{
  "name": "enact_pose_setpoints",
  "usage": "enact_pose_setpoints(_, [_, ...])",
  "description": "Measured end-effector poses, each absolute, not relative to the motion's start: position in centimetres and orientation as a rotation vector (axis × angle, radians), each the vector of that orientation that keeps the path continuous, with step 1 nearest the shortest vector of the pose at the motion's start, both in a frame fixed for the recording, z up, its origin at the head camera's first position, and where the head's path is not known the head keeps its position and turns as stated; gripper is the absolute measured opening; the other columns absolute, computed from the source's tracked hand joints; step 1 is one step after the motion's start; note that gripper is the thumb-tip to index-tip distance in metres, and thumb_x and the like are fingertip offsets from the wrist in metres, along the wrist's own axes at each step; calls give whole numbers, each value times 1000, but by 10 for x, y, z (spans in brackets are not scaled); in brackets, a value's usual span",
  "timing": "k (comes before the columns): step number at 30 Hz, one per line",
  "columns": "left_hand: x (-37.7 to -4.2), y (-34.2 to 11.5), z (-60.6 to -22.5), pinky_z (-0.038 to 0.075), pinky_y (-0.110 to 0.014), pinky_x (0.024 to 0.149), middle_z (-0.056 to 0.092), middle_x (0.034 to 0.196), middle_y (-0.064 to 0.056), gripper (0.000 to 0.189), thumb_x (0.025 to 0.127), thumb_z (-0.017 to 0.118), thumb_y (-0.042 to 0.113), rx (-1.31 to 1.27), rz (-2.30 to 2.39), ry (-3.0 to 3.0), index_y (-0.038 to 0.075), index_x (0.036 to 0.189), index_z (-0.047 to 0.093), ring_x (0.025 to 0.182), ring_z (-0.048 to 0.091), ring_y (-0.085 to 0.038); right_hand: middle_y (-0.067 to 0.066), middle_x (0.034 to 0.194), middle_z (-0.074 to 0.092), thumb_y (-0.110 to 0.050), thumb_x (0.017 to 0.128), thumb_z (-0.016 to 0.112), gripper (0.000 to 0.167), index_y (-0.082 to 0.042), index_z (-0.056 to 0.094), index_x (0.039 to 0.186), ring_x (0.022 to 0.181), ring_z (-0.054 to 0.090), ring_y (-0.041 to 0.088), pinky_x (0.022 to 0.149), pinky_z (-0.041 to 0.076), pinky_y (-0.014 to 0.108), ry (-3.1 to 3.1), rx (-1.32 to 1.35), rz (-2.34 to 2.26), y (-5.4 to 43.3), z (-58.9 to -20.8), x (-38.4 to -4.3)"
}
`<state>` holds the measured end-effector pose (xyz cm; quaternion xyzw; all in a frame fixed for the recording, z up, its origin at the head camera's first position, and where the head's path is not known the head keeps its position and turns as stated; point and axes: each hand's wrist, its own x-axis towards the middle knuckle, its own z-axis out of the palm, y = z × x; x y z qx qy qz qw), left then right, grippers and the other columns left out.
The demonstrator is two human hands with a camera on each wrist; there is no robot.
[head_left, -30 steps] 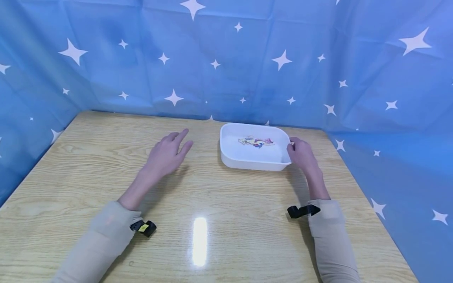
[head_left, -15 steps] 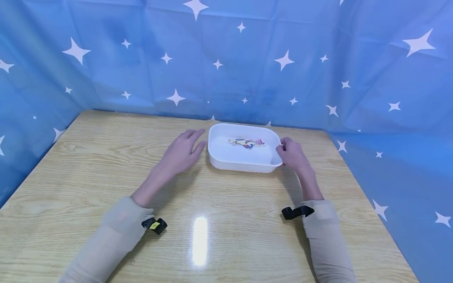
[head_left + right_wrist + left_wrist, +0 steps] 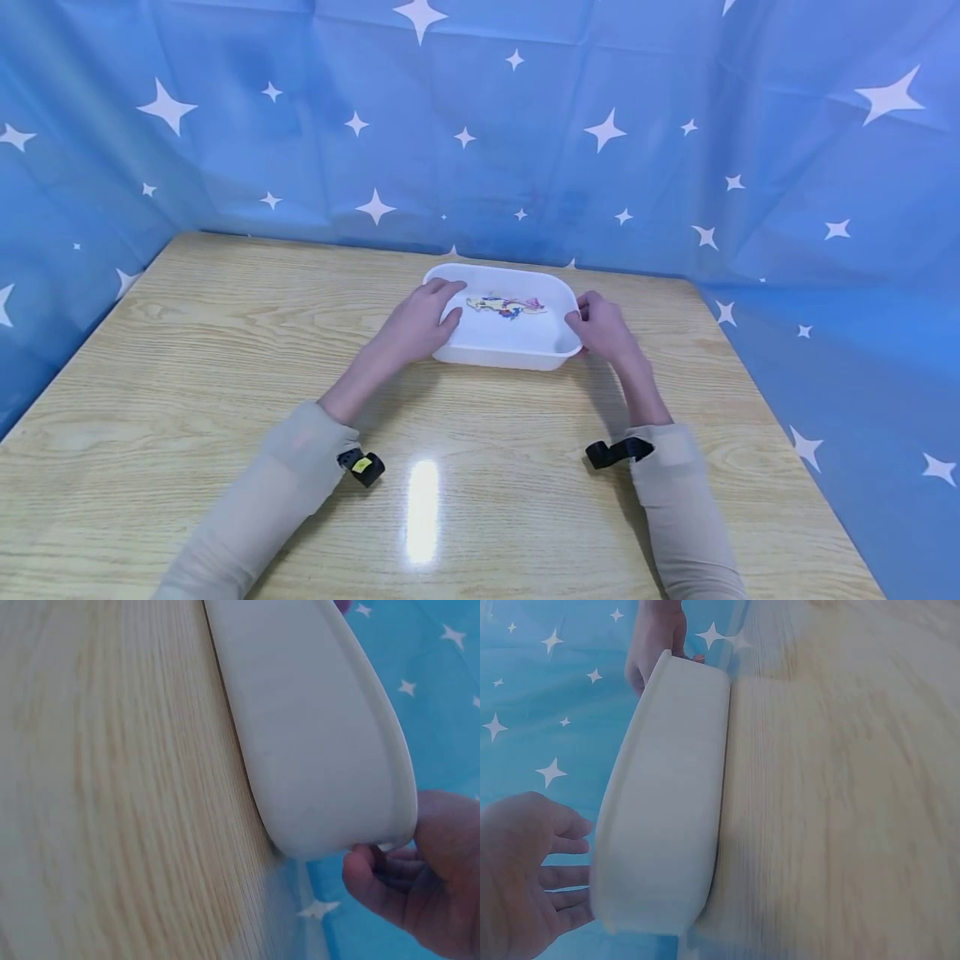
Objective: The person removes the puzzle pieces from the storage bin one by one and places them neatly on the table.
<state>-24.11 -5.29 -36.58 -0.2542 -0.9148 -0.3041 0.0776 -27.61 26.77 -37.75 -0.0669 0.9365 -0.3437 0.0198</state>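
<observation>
A shallow white plastic basin [image 3: 498,358] with rounded corners rests on the table toward its back. A colourful cartoon print [image 3: 508,306] decorates its inner bottom. My right hand [image 3: 606,331] pinches the rim at the right end, thumb above and fingers curled below, as the right wrist view shows [image 3: 442,877]. At the left end is my left hand [image 3: 416,327], its thumb and index finger reaching over the rim. The left wrist view shows the left hand's fingers [image 3: 570,889] spread and fairly straight beside the basin's end; contact is hard to tell there.
The wood-grain table [image 3: 225,333] stretches in front of and to both sides of the basin. A blue curtain [image 3: 480,183] with white stars hangs behind the table and down its sides. A bright light reflection [image 3: 422,510] lies on the tabletop.
The basin has slid left along the table with my right hand on its rim. My left hand has moved right, from apart from the basin to its left end.
</observation>
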Motion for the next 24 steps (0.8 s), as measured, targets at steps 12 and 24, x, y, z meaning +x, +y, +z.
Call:
enact_pose_setpoints(12, [-262, -28, -374, 43, -43, 109, 54, 141, -23, 46, 101, 58, 13, -755, -929, -2852, -1, 144, 50, 130, 52, -35, 25, 98, 64, -14, 97, 51, 30, 9, 50, 117, 65, 67, 25, 52, 59, 40, 2897, -196, -1076, 261, -379, -277])
enact_pose_setpoints(24, [-280, -8, -376, 37, -40, 113, 51, 147, -19, 46, 102, 56, 15, -730, -910, -2993, 0, 145, 50, 137, 46, -32, 23, 94, 61, -15, 98, 51, 30, 7, 50, 117, 60, 65, 24, 50, 58, 41, 2907, -214, -1076, 262, -379, -276])
